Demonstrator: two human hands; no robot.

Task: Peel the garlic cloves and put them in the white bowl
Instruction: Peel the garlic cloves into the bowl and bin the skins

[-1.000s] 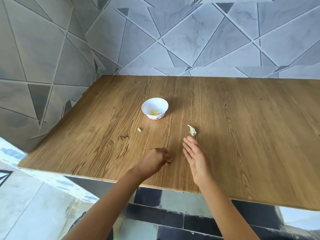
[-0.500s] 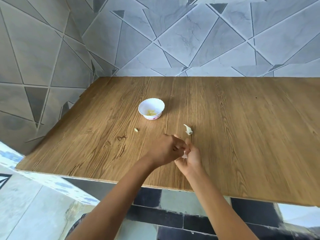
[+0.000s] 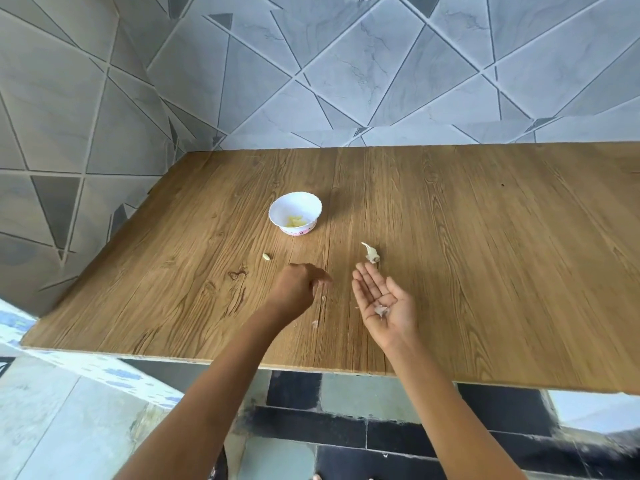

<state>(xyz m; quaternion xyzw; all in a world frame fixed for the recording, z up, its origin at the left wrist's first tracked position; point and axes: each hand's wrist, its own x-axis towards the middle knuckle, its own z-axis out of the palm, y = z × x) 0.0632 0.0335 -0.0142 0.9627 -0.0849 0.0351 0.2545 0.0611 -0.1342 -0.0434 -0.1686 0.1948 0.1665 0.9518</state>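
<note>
Right hand (image 3: 382, 303) is palm-up just over the table (image 3: 485, 237), fingers straight and spread, w/ a papery skin scrap (image 3: 380, 310) lying loose on the palm. Half a sec ago both hands were bunched together, picking at sth between them; now they've parted. Left hand (image 3: 298, 289) has swung off leftwards, fingers curled under & blurred, so can't tell if it holds a clove or nothing. White bowl (image 3: 304, 206) sits well beyond both hands, w/ a few peeled cloves (image 3: 296, 221) inside. One loose clove (image 3: 266, 257) lies on the wood btw bowl & left hand. A garlic stub (image 3: 370, 252) sits just past the right fingertips. Skin flakes (image 3: 315, 323) lie by the left wrist. Prob a peel just finished: anything peeled goes to the bowl next, then the loose clove.
</note>
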